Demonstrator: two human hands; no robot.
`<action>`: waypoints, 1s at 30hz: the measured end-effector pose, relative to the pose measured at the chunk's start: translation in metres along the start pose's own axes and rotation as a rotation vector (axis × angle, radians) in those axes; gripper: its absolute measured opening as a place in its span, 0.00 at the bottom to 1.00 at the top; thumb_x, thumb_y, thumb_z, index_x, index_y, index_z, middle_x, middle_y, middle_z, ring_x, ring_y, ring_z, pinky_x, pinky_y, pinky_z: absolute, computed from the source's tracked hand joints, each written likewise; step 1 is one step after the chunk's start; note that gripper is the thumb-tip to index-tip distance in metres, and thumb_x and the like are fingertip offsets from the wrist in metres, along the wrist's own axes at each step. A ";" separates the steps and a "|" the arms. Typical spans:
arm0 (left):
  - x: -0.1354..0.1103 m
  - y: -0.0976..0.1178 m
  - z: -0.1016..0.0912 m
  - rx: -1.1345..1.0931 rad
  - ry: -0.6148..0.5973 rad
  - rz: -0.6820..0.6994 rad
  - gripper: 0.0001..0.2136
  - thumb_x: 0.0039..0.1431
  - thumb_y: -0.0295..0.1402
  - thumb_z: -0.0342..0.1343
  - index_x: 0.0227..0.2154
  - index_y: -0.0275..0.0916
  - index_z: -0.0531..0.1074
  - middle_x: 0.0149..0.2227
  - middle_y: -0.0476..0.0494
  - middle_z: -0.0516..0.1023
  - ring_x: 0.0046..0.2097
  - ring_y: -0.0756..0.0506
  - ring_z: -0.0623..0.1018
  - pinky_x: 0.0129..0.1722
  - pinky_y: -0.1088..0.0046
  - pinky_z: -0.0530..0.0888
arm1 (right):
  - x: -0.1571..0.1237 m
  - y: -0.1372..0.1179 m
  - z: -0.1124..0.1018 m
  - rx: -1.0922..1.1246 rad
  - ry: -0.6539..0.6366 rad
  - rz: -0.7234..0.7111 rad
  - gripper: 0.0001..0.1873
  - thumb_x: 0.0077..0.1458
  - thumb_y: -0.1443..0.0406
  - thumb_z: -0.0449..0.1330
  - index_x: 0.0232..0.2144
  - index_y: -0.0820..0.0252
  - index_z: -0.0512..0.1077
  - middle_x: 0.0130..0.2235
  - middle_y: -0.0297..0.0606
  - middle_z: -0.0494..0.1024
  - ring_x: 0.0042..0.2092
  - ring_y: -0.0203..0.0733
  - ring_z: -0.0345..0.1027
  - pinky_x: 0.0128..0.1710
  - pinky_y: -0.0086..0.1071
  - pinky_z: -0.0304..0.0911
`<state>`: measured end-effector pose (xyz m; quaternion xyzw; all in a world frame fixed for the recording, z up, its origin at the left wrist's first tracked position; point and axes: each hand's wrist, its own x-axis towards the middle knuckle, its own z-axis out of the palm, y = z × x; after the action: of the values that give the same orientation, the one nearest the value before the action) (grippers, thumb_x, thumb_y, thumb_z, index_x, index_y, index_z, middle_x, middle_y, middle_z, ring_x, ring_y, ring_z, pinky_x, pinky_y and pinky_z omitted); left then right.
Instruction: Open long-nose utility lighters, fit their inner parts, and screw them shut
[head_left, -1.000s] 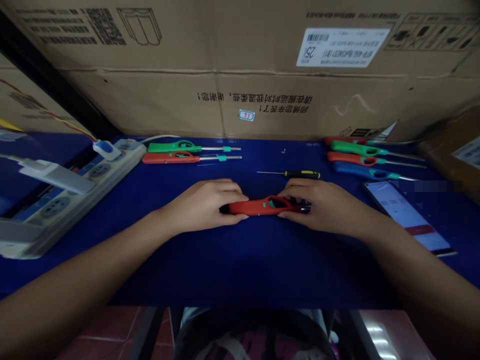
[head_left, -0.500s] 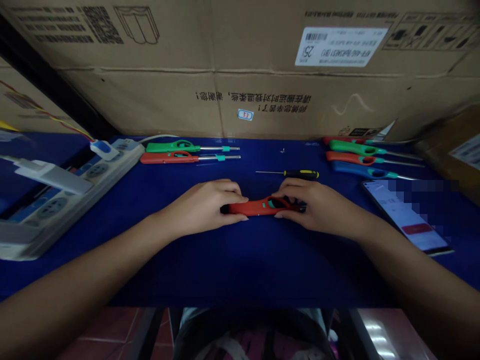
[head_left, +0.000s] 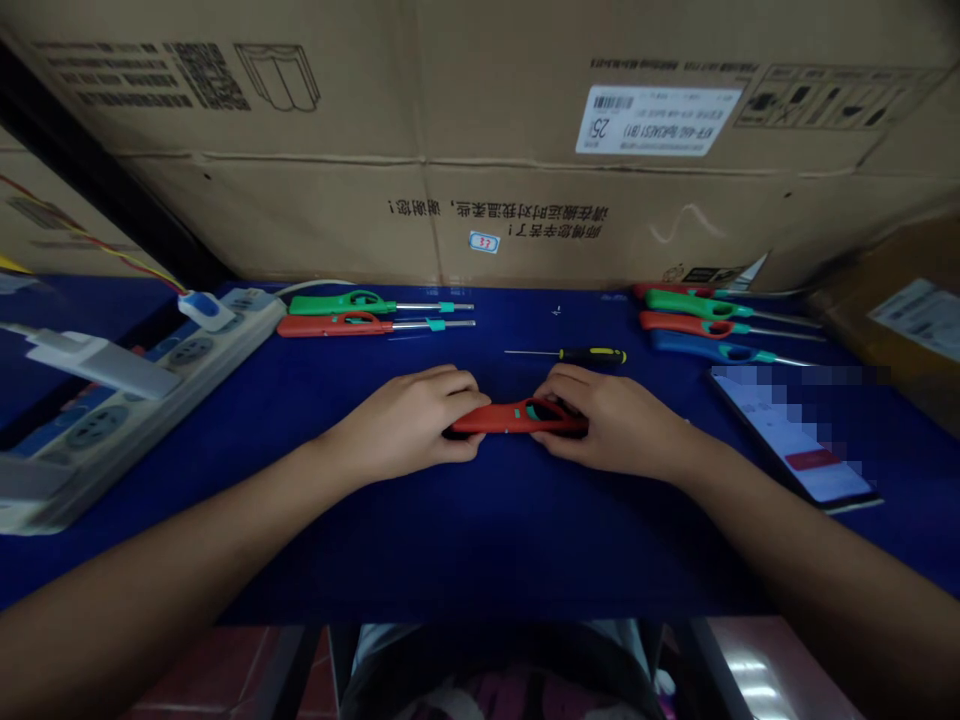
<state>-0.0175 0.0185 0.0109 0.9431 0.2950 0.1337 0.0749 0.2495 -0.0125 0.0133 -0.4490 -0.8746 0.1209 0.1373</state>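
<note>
Between my two hands is a red long-nosed lighter (head_left: 501,417) with a teal trigger, held level just at the blue table. My left hand (head_left: 416,420) pinches its handle end between thumb and fingers. At the trigger end, my right hand (head_left: 611,420) grips the body, and its fingers hide whatever lies beyond the trigger loop. Just behind my right hand lies a screwdriver (head_left: 596,355) with a black and yellow handle, its thin shaft pointing left.
At the back left lie a green lighter (head_left: 341,304) and a red lighter (head_left: 334,325). Several more lighters (head_left: 690,325) lie at the back right, near a phone (head_left: 795,435). A power strip (head_left: 150,385) runs along the left; a cardboard box (head_left: 360,120) stands behind.
My right hand has shifted slightly left along the red lighter, covering its far end. The view has tilted a little; the other things stay where they lay.
</note>
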 end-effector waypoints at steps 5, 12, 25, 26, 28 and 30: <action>0.001 -0.003 0.003 0.089 0.037 0.109 0.11 0.68 0.33 0.54 0.49 0.37 0.75 0.45 0.42 0.79 0.46 0.43 0.79 0.47 0.68 0.76 | 0.000 0.002 -0.002 -0.102 0.006 -0.096 0.07 0.60 0.63 0.61 0.40 0.60 0.75 0.39 0.39 0.78 0.38 0.42 0.73 0.36 0.34 0.65; 0.001 -0.002 0.005 0.005 0.020 0.122 0.13 0.74 0.38 0.47 0.47 0.36 0.74 0.43 0.42 0.78 0.45 0.44 0.79 0.47 0.67 0.75 | -0.002 0.002 0.003 -0.054 0.069 -0.221 0.12 0.68 0.59 0.57 0.46 0.59 0.76 0.46 0.42 0.80 0.46 0.44 0.75 0.46 0.37 0.70; 0.000 0.010 0.005 -0.131 -0.047 0.070 0.13 0.74 0.36 0.46 0.44 0.36 0.74 0.39 0.42 0.77 0.41 0.44 0.78 0.43 0.68 0.75 | -0.003 -0.006 0.010 -0.048 0.167 -0.266 0.14 0.70 0.60 0.55 0.43 0.60 0.79 0.39 0.40 0.82 0.37 0.39 0.76 0.36 0.33 0.69; 0.000 0.010 0.005 -0.142 -0.051 0.068 0.13 0.74 0.36 0.46 0.44 0.36 0.75 0.38 0.42 0.77 0.41 0.44 0.78 0.42 0.68 0.75 | -0.004 -0.006 0.009 -0.049 0.168 -0.269 0.14 0.70 0.61 0.55 0.42 0.61 0.79 0.39 0.40 0.82 0.37 0.39 0.76 0.36 0.32 0.69; 0.000 0.009 0.006 -0.190 -0.039 0.060 0.13 0.73 0.36 0.48 0.46 0.36 0.76 0.40 0.43 0.78 0.41 0.45 0.79 0.43 0.68 0.76 | -0.004 -0.006 0.007 -0.053 0.173 -0.269 0.14 0.69 0.61 0.55 0.43 0.61 0.79 0.39 0.40 0.82 0.37 0.39 0.76 0.37 0.33 0.69; 0.000 0.006 0.008 -0.270 0.038 0.050 0.11 0.71 0.36 0.52 0.49 0.38 0.76 0.42 0.44 0.80 0.42 0.46 0.80 0.45 0.70 0.77 | -0.004 -0.004 0.004 -0.060 0.193 -0.259 0.13 0.69 0.61 0.56 0.43 0.61 0.79 0.39 0.40 0.82 0.37 0.40 0.76 0.37 0.33 0.69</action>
<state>-0.0116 0.0133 0.0047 0.9289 0.2519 0.1917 0.1921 0.2469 -0.0183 0.0101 -0.3460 -0.9111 0.0325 0.2217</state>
